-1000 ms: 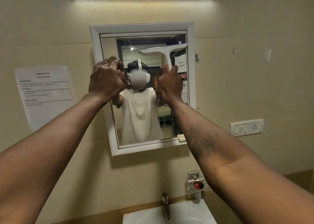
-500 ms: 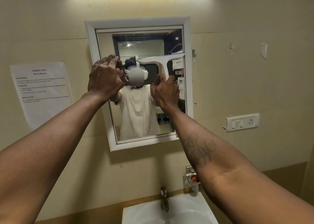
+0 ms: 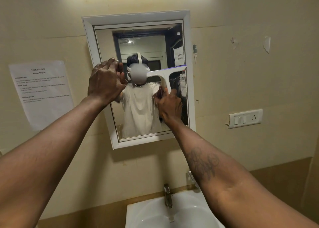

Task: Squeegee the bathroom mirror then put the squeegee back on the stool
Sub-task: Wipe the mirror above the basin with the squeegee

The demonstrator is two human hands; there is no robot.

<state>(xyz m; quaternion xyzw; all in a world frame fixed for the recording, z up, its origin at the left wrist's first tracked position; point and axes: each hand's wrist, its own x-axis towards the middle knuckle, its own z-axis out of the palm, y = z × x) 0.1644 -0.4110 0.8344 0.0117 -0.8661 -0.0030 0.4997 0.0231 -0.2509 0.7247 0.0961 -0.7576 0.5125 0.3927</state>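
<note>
A: We see the right hand (image 3: 170, 106) right of the frame's centre, closed around the lower end of the white squeegee's (image 3: 165, 76) handle. The handle rises nearly upright out of the fist to the crossbar.

B: And the crossbar lies almost level across the right half of the mirror (image 3: 141, 42), about mid-height on the glass. We can make out a thin purple blade strip along its top edge, and its right tip reaches the inner side of the white mirror frame (image 3: 134, 15).

A: Whether the blade actually presses the glass we cannot tell from here, though it sits right against it in our view.

B: The left hand (image 3: 106, 81) is left of centre, over the mirror's left edge. Its fingers (image 3: 119, 67) are loosely curled toward the glass and we see nothing in it. If the fingertips touch the mirror, we cannot say.

A: Below the crossbar the glass looks streaked with runs and droplets; above it, it looks clearer.

B: At the left edge of the frame a printed paper sheet (image 3: 42, 93) is stuck on the beige wall. We can read a heading about mirror wiping, little more.

A: At the right, a white switch and socket plate (image 3: 245, 118) sits on the wall, well apart from the mirror.

B: At the bottom centre we see a white washbasin (image 3: 143, 215) with a metal tap (image 3: 167, 195) standing at its back rim, directly beneath the mirror. Both forearms reach up from the lower corners, the right one bearing a tattoo (image 3: 203, 163).
</note>
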